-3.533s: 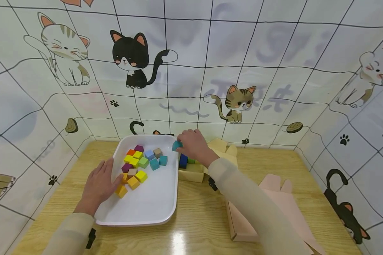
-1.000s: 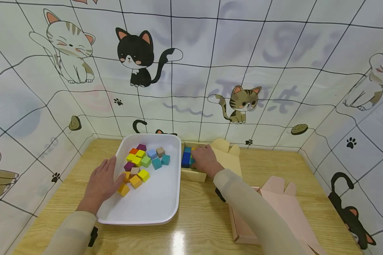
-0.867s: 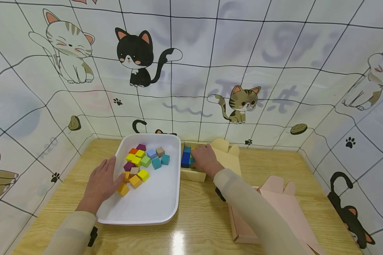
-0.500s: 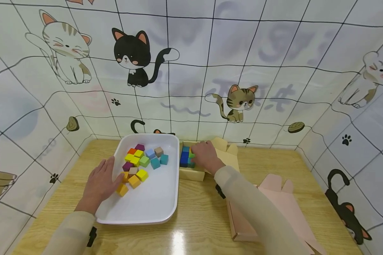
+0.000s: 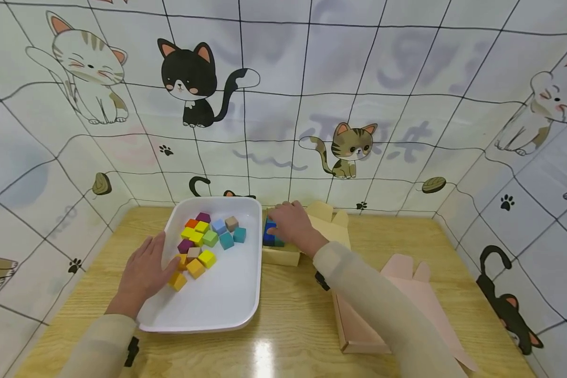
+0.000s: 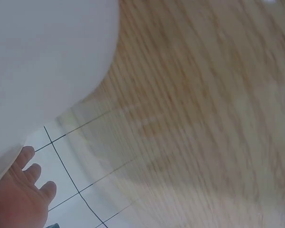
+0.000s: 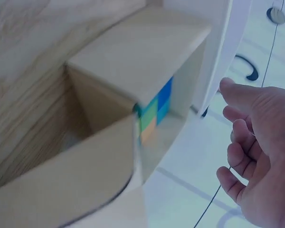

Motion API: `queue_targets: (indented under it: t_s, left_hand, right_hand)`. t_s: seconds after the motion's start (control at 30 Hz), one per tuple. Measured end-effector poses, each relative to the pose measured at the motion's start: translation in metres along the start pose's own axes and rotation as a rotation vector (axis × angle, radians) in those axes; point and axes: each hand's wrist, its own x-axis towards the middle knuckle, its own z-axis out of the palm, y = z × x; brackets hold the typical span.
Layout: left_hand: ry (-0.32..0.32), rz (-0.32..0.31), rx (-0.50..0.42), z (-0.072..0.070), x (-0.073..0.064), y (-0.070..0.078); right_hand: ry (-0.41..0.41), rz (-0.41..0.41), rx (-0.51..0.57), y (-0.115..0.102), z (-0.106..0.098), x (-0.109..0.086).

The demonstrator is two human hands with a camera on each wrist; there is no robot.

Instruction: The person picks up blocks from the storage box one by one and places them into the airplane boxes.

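Observation:
A white tray (image 5: 227, 299) holds several small wooden blocks; among them are a green block (image 5: 210, 238), a teal block (image 5: 226, 241) and a yellow block (image 5: 207, 258). My left hand (image 5: 144, 270) rests at the tray's left rim, fingers stretched out, thumb beside the orange blocks (image 5: 177, 281). Right of the tray stands a small pale-yellow cardboard box (image 5: 281, 256) with its lid folded back. Blue, green, teal and orange blocks sit side by side in it, partly hidden. Over the box hovers my right hand (image 5: 292, 226), its fingers loosely bent around nothing in the right wrist view.
An opened pink cardboard box (image 5: 366, 328) lies at the front right, partly beneath my right sleeve. The wooden table (image 5: 293, 325) meets a cat-patterned cloth backdrop (image 5: 279, 121) behind and at both sides.
My right hand earlier pinched a teal block near the tray's right rim, then reached into the yellow box. Now it is without the block and has shifted left. My left hand stays put.

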Motion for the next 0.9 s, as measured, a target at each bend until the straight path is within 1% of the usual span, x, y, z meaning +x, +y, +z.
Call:
queue_targets:
  t_s: [0.1,0.2,0.3,0.4,0.53,0.67,0.77,0.9]
  left_hand:
    - [-0.005,0.005,0.003,-0.001,-0.003,-0.001]
    - [-0.010,0.008,0.000,-0.002,-0.004,0.001]
    - [-0.013,0.015,-0.007,-0.001,-0.006,0.003]
    - [-0.014,0.020,0.005,-0.001,-0.009,0.002]
    - [-0.016,0.028,0.013,-0.001,-0.013,0.001]
    - [-0.032,0.038,0.002,-0.003,-0.016,-0.001]
    - [-0.038,0.056,0.008,-0.003,-0.021,-0.004]
    - [-0.040,0.083,0.021,-0.006,-0.025,-0.007]
  right_hand:
    - [0.048,-0.061,0.010,-0.013,-0.001,-0.003]
    - [0.050,-0.106,0.004,-0.026,-0.001,-0.005]
    - [0.013,-0.144,-0.007,-0.039,-0.002,-0.006]
    - [-0.031,-0.188,-0.019,-0.052,-0.001,-0.007]
    - [-0.067,-0.243,-0.042,-0.066,0.002,-0.008]
    - [-0.109,-0.300,-0.029,-0.078,0.008,-0.008]
    - [-0.156,-0.347,-0.005,-0.088,0.008,-0.006]
    - [-0.218,-0.380,0.003,-0.101,0.007,-0.001]
